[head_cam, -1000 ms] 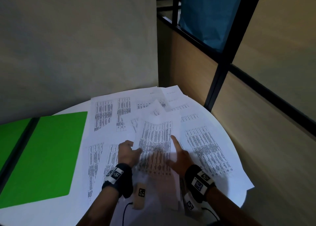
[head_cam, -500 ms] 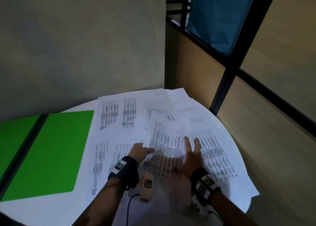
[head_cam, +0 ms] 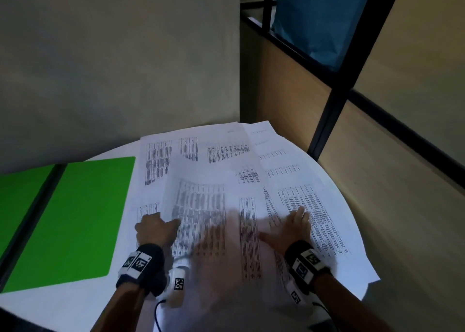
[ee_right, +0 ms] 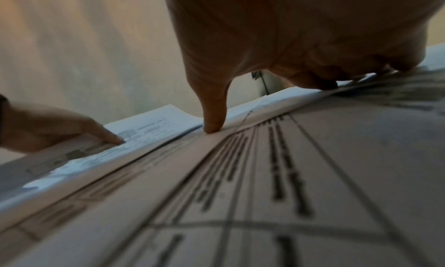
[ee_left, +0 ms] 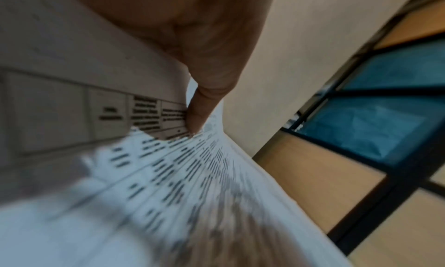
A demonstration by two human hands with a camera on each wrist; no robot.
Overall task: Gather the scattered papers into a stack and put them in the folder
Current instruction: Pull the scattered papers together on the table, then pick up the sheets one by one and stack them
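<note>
1. The left hand [head_cam: 156,228] pinches a lifted sheet [head_cam: 198,206] by its edge
2. The right hand [head_cam: 289,228] lies flat, fingers spread, on the scattered papers [head_cam: 314,206]
3. The green folder [head_cam: 83,216] lies open, left of them

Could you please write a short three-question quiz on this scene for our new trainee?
1. True or false: the green folder lies open on the table.
2. Which hand pinches a sheet: (a) left hand (b) right hand?
3. Fill in: the right hand lies ___ on the papers.

Key: 1 true; 2 a; 3 flat.
</note>
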